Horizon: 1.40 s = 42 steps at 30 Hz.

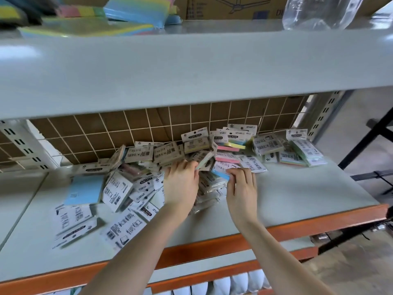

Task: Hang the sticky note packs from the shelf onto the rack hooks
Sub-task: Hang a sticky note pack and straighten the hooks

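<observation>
Several sticky note packs (119, 192) lie in a loose heap across the grey shelf (297, 194), most with white printed backs up. My left hand (181, 184) grips one pack (205, 161) at the middle of the heap, tilted up on edge. Just to its right, my right hand (241, 188) pinches a blue-edged pack (221, 174) by its near end. Behind the heap stands a white wire grid rack (136, 128) in front of brown cardboard; a few packs (195, 141) stand upright against it. No hooks are plainly visible.
A grey upper shelf (191, 67) overhangs the heap and carries coloured paper pads (136, 11), a cardboard box (234, 7) and a clear plastic bag (319, 11). The shelf's front edge is orange (234, 239). A black metal frame (370, 145) stands at right.
</observation>
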Available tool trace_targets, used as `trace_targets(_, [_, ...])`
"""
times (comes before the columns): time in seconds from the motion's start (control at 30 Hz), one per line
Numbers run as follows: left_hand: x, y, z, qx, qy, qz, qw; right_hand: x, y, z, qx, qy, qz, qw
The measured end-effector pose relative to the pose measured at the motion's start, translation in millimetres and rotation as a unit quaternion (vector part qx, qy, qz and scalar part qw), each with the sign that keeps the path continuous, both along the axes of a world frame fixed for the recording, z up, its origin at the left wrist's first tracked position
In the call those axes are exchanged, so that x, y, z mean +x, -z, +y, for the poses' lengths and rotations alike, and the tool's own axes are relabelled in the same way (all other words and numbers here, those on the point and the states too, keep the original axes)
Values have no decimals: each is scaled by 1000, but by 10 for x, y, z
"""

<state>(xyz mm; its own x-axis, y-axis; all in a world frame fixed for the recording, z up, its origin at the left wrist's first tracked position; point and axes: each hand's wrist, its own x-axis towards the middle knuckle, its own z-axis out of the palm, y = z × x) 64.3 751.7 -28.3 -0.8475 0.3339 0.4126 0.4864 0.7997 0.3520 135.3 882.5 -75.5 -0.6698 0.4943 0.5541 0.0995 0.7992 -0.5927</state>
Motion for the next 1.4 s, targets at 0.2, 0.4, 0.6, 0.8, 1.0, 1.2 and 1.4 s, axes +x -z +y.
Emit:
trace_targets(0.2, [99,-248,-104,146,9,38,989,-3,12,-7,74,-70,-175,979])
trace_targets(0.4, [91,-346,-243,175,23,15,984,18,-2,16,59,-40,-178,981])
trace_targets(0.6, [125,-240,-307,111,61,2,992,-7,0,-36,61,-36,-174,982])
trace_targets(0.8, [98,-162,-301,81,65,-10,995,-81,-91,-71,17,-63,-146,987])
trace_targets(1.0, [67,-37,-219,25,53,-15,998,-222,-272,-11,-10,-84,-182,980])
trace_targets(1.2, [14,35,-127,11,53,-10,999,-169,-241,31,-26,-96,-216,971])
trace_targets(1.4, [-27,-11,13,-17,34,-31,999,-139,-291,34,65,-72,-281,955])
